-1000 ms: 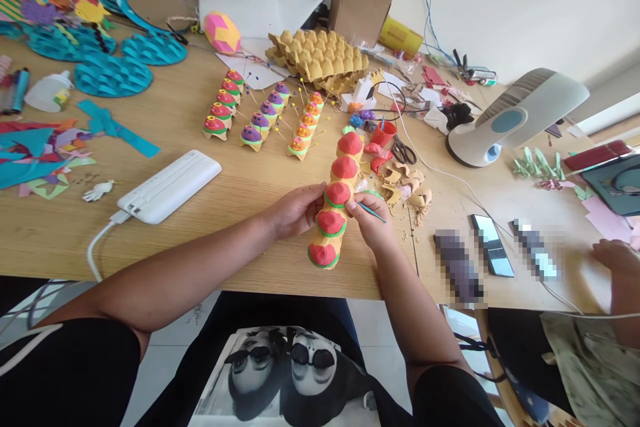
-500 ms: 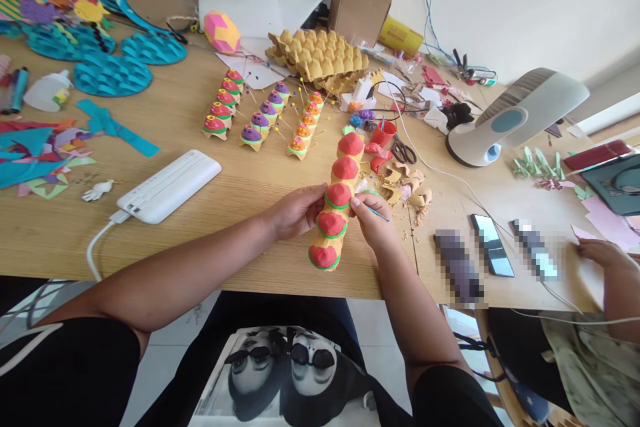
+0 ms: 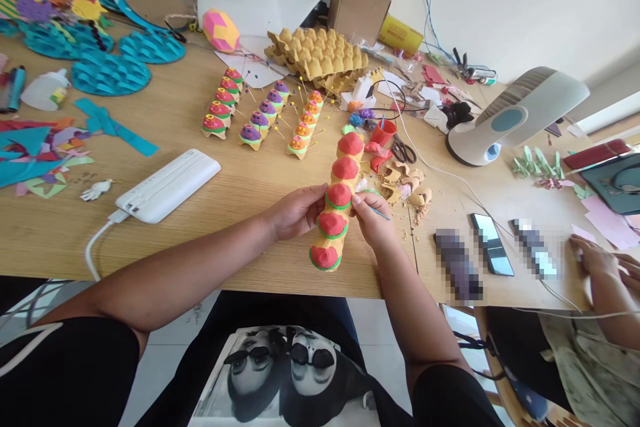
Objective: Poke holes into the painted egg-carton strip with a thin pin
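Observation:
A long strip of egg-carton cups [image 3: 339,199] with red-painted tops and green rings lies slanted near the table's front edge. My left hand [image 3: 295,210] grips its left side with fingers curled round it. On the strip's right side my right hand [image 3: 369,215] pinches a thin blue paintbrush [image 3: 377,213], its tip at the third cup from the front. Three shorter painted carton strips [image 3: 263,115] stuck with pins stand farther back.
A white power bank [image 3: 167,185] with a cable lies at left. A small red paint cup [image 3: 384,133], scissors [image 3: 403,151] and carton scraps [image 3: 407,190] sit right of the strip. A white fan [image 3: 510,117], a phone [image 3: 492,245], an egg tray [image 3: 317,55] and teal paper discs [image 3: 110,72] crowd the table. Another person's hand [image 3: 593,257] rests at far right.
My hands and the strip have barely shifted. The other person's hand at far right has slid leftward along the table.

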`<action>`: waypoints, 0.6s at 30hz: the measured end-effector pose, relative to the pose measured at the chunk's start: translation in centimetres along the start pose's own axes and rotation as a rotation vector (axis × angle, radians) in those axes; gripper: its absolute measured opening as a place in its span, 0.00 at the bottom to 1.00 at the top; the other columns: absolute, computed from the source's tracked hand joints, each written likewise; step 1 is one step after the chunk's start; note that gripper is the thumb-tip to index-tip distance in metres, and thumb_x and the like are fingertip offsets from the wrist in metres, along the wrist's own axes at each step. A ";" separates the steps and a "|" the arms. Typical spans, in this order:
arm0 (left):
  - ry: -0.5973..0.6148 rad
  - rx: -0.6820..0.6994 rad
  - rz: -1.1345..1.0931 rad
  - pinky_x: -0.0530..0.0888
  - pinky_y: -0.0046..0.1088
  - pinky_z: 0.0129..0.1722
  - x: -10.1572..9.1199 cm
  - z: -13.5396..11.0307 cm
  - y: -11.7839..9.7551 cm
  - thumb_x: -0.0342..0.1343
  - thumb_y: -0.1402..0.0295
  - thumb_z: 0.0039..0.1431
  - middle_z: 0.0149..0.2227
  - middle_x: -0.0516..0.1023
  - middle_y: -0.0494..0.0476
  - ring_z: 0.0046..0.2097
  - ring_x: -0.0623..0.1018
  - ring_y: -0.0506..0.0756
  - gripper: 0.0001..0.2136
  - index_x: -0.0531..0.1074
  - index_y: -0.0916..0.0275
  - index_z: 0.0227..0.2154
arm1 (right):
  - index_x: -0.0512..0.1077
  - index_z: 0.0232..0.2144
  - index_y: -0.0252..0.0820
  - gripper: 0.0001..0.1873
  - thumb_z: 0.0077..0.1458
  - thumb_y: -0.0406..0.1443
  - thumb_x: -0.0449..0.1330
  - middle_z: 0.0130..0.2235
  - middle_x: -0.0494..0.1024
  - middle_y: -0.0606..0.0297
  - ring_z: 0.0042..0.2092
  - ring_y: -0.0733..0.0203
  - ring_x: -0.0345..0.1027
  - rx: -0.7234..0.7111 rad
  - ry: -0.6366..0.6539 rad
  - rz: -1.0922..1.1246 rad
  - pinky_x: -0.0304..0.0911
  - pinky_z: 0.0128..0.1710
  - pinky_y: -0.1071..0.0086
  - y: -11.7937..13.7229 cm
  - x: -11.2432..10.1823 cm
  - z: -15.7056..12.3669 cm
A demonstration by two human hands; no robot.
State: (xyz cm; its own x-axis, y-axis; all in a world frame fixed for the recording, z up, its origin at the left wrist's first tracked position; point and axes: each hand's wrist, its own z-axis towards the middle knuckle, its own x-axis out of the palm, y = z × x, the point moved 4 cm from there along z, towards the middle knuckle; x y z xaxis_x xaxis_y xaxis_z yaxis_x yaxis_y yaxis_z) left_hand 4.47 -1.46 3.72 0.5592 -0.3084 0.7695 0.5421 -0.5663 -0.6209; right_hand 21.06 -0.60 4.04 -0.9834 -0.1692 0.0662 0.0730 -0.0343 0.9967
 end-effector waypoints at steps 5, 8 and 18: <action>-0.006 0.011 0.055 0.79 0.34 0.51 -0.1 0.0 0.0 0.56 0.57 0.70 0.44 0.87 0.61 0.48 0.85 0.60 0.16 0.81 0.63 0.46 | 0.74 0.21 0.44 0.26 0.50 0.58 0.71 0.21 0.71 0.71 0.26 0.66 0.62 0.028 -0.008 0.031 0.62 0.30 0.68 0.0 0.2 0.0; -0.016 0.015 0.067 0.79 0.33 0.51 -0.1 -0.1 0.0 0.56 0.56 0.71 0.44 0.86 0.61 0.48 0.84 0.59 0.16 0.82 0.62 0.45 | 0.73 0.20 0.44 0.26 0.51 0.58 0.70 0.21 0.71 0.71 0.26 0.66 0.62 0.029 0.018 0.059 0.61 0.29 0.68 0.2 0.5 0.0; -0.092 0.019 -0.020 0.80 0.27 0.42 -0.5 0.0 -0.1 0.55 0.61 0.72 0.40 0.86 0.58 0.40 0.83 0.53 0.14 0.82 0.65 0.43 | 0.78 0.27 0.44 0.20 0.46 0.52 0.77 0.27 0.75 0.71 0.30 0.67 0.65 0.106 0.109 0.178 0.62 0.33 0.70 0.1 0.8 -0.3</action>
State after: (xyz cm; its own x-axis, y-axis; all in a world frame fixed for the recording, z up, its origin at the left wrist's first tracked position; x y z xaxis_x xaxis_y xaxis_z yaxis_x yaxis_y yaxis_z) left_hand 4.15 -1.29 3.38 0.6032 -0.2250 0.7652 0.5651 -0.5565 -0.6090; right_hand 20.31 -1.04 4.18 -0.9324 -0.2688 0.2417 0.2202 0.1079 0.9695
